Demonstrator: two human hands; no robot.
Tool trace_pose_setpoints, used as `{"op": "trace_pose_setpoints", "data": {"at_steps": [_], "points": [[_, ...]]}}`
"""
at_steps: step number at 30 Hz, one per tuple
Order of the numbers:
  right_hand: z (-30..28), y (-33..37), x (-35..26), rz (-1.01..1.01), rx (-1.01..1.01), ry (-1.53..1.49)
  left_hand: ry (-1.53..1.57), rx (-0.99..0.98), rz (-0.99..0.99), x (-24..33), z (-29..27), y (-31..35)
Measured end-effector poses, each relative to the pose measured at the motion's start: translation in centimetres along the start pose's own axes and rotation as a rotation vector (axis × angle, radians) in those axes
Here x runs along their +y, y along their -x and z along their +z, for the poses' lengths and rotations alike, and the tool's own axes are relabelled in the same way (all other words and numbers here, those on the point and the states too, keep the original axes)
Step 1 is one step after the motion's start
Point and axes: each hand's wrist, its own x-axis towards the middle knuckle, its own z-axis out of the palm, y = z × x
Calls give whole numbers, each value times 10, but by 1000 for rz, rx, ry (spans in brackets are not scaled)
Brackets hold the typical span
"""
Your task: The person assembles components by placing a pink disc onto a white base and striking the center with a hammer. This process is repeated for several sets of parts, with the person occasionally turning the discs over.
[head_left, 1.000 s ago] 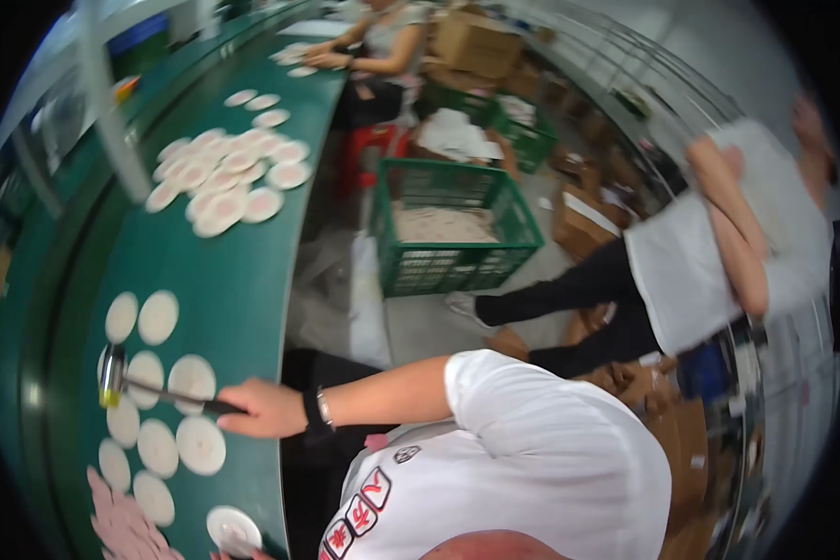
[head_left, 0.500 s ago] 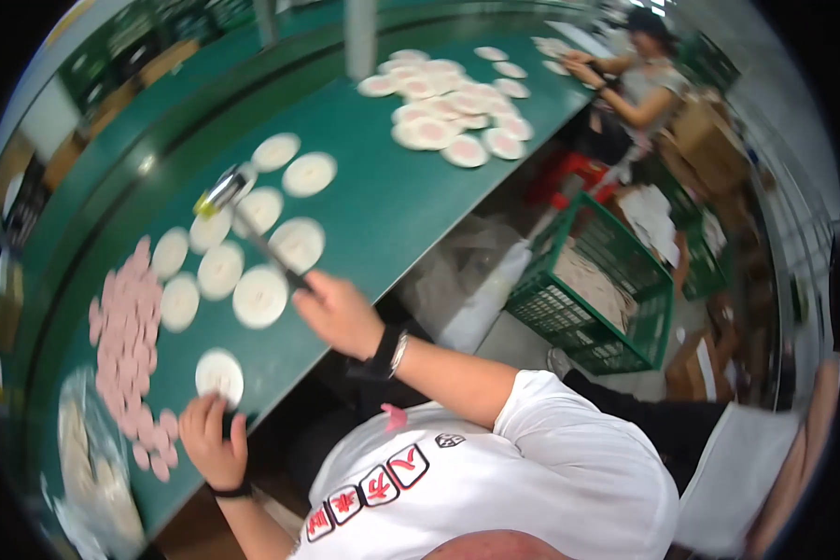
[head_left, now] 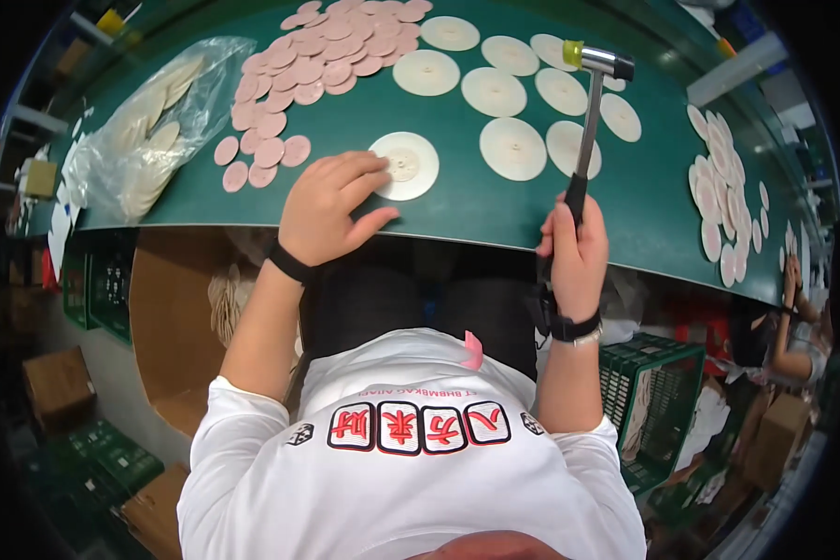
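Note:
My right hand [head_left: 579, 247] is wrapped around the black grip of a small hammer [head_left: 589, 135], raised head up over the right side of the work table. One face of its metal head is yellow, the other black. My left hand [head_left: 331, 207] lies with fingers stretched and thumb apart, its fingertips at the left edge of a white round disc [head_left: 418, 177] near the table's front edge. That disc has a small raised centre. Beyond it, several similar white discs [head_left: 513, 149] are spread out, some partly behind the hammer. Left of them is a heap of small pink discs [head_left: 322, 56].
On the green table [head_left: 345, 217], a clear plastic bag [head_left: 149, 131] with pale discs lies left. More white discs with pink middles [head_left: 719, 187] are piled right, near another person [head_left: 798, 341]. Below stand a cardboard box [head_left: 173, 317] and a green crate [head_left: 658, 355].
The whole view has swung round, so the table now runs across the top. My right hand still holds the hammer, and my left hand remains at the same near disc.

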Motion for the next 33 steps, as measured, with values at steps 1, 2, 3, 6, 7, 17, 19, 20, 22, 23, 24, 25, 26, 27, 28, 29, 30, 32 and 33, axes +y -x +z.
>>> {"op": "trace_pose_setpoints", "data": {"at_steps": [1,2,3,6,7,17,19,20,22,23,24,25,26,27,28,29,30,32,33], "points": [[0,11,-8,19,-29,76,0,-12,11,-3,0,2],[-3,22,-13,36,-56,156,1,-7,-6,-2,0,2],[-4,31,-13,40,-67,163,0,-7,1,-3,0,3],[-1,53,-13,-238,-159,672,5,-2,14,-4,-1,3],[3,57,-16,-235,-164,679,7,-3,11,-4,0,4],[21,65,-50,-208,-215,803,51,-2,12,-7,2,4],[21,67,-50,-216,-215,824,53,3,1,-9,3,7],[20,68,-49,-207,-246,872,52,6,4,-9,4,6],[18,69,-47,-190,-306,965,55,10,4,-10,4,5],[17,70,-48,-189,-309,969,57,10,2,-9,3,3],[16,72,-48,-225,-268,936,58,9,0,-9,3,2],[15,75,-49,-257,-226,903,63,5,0,-8,3,2],[14,76,-49,-290,-183,869,69,5,-1,-7,3,2],[14,77,-50,-286,-183,874,66,8,-1,-8,2,3],[15,76,-50,-246,-241,933,63,12,-1,-8,2,3],[15,75,-50,-205,-300,992,60,16,-1,-8,2,4],[16,75,-50,-166,-359,1047,61,16,-1,-8,3,4],[18,77,-49,-228,-316,990,74,22,-4,-8,3,4],[19,79,-49,-289,-273,931,80,24,-6,-8,4,5]]}}
